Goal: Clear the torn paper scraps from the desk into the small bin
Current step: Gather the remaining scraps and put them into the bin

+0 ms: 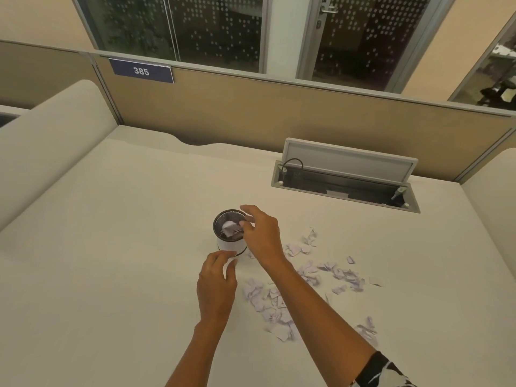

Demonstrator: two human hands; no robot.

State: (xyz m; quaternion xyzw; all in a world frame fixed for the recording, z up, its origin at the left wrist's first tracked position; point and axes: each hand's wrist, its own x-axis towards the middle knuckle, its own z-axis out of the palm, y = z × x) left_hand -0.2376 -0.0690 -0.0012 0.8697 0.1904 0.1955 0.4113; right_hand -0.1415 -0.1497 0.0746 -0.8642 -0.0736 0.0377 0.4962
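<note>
A small round mesh bin (230,241) with a dark rim stands on the white desk (111,247), a few white scraps (229,228) inside it. My right hand (262,236) hovers over the bin's right rim, fingers spread, nothing visibly pinched. My left hand (216,283) rests at the bin's near base, fingers curled against its white wall. Several torn paper scraps (275,311) lie scattered on the desk to the right of my arms, with more scraps (343,275) farther right.
An open cable hatch (346,182) with a raised lid is set into the desk at the back right. A tan partition (251,113) with a "385" sign (141,71) closes the back. Padded dividers flank both sides.
</note>
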